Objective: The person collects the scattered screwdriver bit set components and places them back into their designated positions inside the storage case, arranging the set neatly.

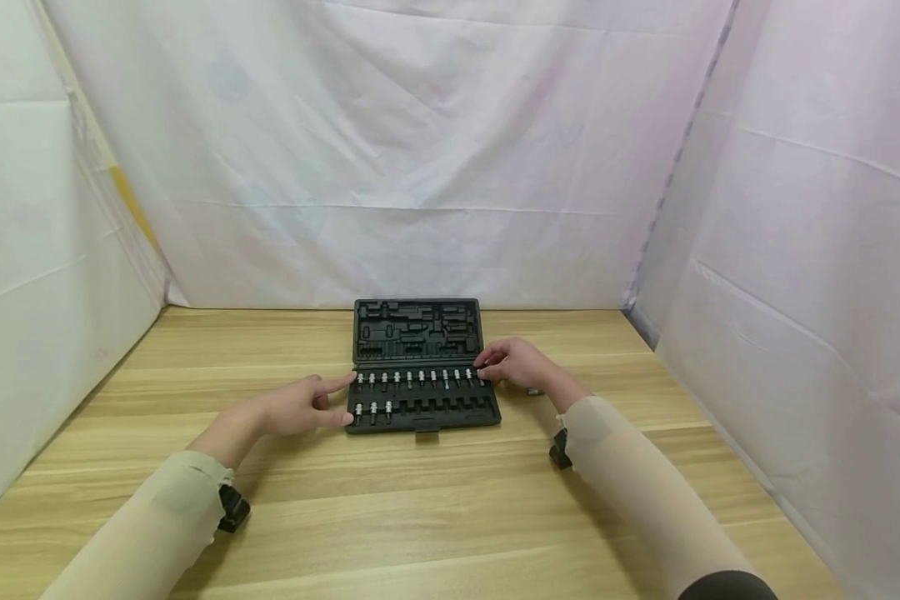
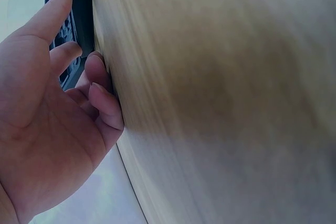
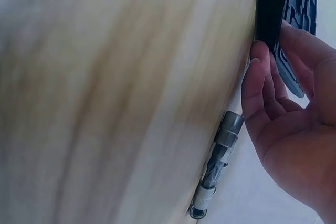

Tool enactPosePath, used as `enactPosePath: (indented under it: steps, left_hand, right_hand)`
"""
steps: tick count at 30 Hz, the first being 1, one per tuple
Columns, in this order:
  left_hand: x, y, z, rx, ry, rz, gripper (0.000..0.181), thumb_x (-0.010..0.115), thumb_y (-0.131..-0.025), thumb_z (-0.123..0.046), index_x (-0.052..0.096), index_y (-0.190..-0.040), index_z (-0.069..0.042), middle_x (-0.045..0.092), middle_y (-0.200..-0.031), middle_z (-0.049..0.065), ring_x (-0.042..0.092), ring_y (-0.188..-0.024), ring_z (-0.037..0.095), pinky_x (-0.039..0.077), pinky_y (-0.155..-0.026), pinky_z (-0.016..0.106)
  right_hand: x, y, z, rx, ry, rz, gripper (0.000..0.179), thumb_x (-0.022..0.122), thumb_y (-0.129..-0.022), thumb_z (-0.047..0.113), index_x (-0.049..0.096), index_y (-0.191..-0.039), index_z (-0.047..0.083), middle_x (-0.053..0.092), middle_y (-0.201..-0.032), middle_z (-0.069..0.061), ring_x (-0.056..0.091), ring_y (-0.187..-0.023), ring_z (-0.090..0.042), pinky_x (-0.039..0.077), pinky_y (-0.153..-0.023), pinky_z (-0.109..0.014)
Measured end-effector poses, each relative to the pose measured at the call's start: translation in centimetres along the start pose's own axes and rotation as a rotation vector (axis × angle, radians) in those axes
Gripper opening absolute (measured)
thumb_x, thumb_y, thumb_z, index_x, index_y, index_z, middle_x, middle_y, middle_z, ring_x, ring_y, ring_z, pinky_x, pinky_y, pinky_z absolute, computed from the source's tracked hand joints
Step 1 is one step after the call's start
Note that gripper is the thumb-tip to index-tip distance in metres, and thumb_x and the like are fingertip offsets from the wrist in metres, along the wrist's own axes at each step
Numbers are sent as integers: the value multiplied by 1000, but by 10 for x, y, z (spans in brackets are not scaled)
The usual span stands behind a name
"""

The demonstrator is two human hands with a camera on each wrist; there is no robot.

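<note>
While the black case [image 1: 461, 423] lies open on the far part of the table [image 1: 390, 517], the left hand [image 1: 300, 407], thumb and forefinger wide apart, touches its left edge. The right hand [image 1: 521, 364], fingertips close together, meets its right edge by the far bit row [image 1: 422, 378]; whether it pinches a bit cannot be told. Metal pieces [image 3: 214, 167] lie to the right.

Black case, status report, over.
Left hand touches black case, left edge; right hand at right edge. Case open, three bits in lower row. Loose metal piece right of case.
</note>
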State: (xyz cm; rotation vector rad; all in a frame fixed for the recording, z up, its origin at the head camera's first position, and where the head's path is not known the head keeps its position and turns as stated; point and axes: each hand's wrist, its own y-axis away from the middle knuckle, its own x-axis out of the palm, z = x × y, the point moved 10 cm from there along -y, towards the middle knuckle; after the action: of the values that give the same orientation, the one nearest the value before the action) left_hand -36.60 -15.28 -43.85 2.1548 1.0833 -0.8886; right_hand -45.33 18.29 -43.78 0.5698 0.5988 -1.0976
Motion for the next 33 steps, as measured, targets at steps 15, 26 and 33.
enactPosePath:
  steps: [15, 26, 33]
  left_hand:
    - [1, 1, 1, -15, 0, 0, 88, 75, -104, -47, 30, -175, -19, 53, -106, 11, 49, -88, 22, 48, -78, 37]
    - [-1, 0, -1, -4, -6, -10, 88, 75, -104, -46, 31, -174, -18, 52, -102, 10, 48, -86, 22, 47, -76, 36]
    - [0, -1, 2, -11, -1, -9, 89, 76, -103, -47, 31, -174, -19, 52, -103, 10, 48, -86, 22, 47, -76, 36]
  right_hand:
    - [-1, 3, 0, -13, 20, 3, 22, 73, -107, 22, 79, -126, 12, 79, -115, -8, 69, -91, -19, 58, -75, -33]
    - [-34, 22, -6, -75, 50, -80, 30, 71, -109, 29, 78, -132, 11, 77, -126, -10, 73, -101, -25, 62, -83, -40]
    - [-62, 36, -30, -40, 31, -115, 40, 69, -110, 31, 72, -141, 6, 74, -133, -15, 73, -111, -31, 62, -93, -46]
